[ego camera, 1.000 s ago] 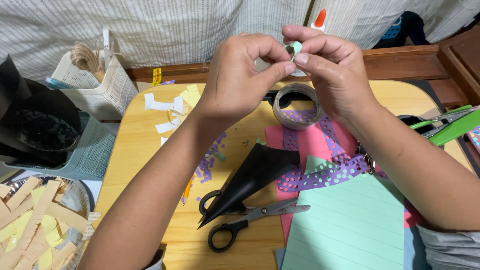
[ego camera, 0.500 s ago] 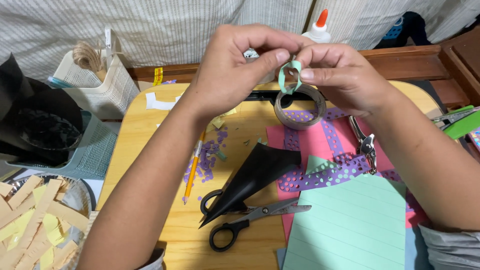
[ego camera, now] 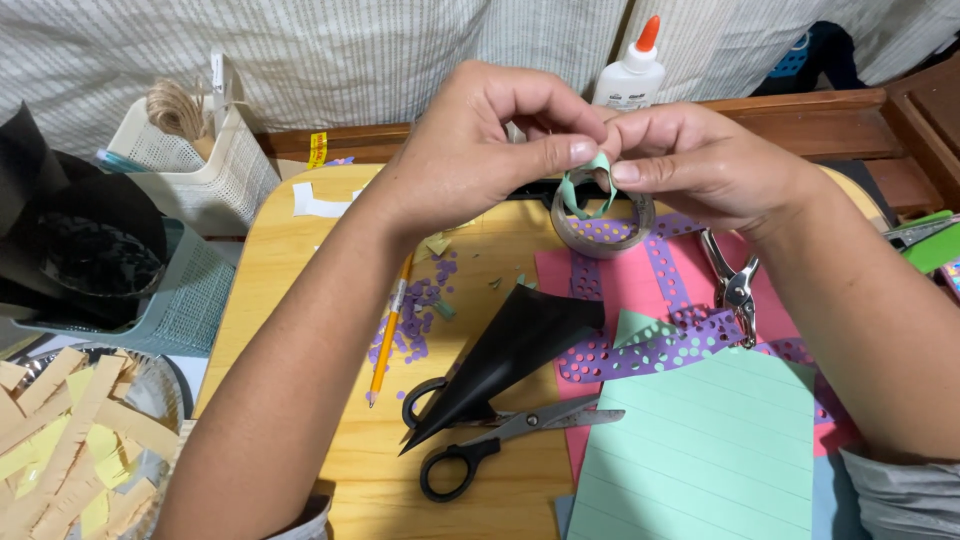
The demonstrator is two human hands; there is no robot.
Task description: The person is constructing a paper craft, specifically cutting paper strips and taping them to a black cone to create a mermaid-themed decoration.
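Small mint-green paper strip (ego camera: 588,190) curled into a loop, pinched from both sides above the tape roll (ego camera: 603,222), over the far middle of the yellow wooden table (ego camera: 300,280). Loop hangs roughly vertical, long axis up-down, open side looks turned toward the camera, though fingers hide the top. Left hand (ego camera: 480,150) closed, thumb and forefinger tips clamped on the strip's upper left; right hand (ego camera: 700,165) likewise closed, thumb tip pressed on the upper right, other fingers curled in. Strip thin, matte, smooth-edged. Tape roll a greyish clear ring lying flat on pink paper (ego camera: 625,285) crossed by purple punched strips (ego camera: 650,350), holes in neat rows. Black paper cone (ego camera: 505,355) lying on its side, tip pointing near-left, wide mouth toward the tape. Black-handled scissors (ego camera: 500,435) under the cone, blades pointing right. Mint lined sheet (ego camera: 710,450) at near right. Metal hole punch (ego camera: 735,285) just right of the pink paper. Yellow pencil (ego camera: 392,325) pointing toward the near edge among purple confetti. White glue bottle (ego camera: 630,70) with orange cap upright at the back.
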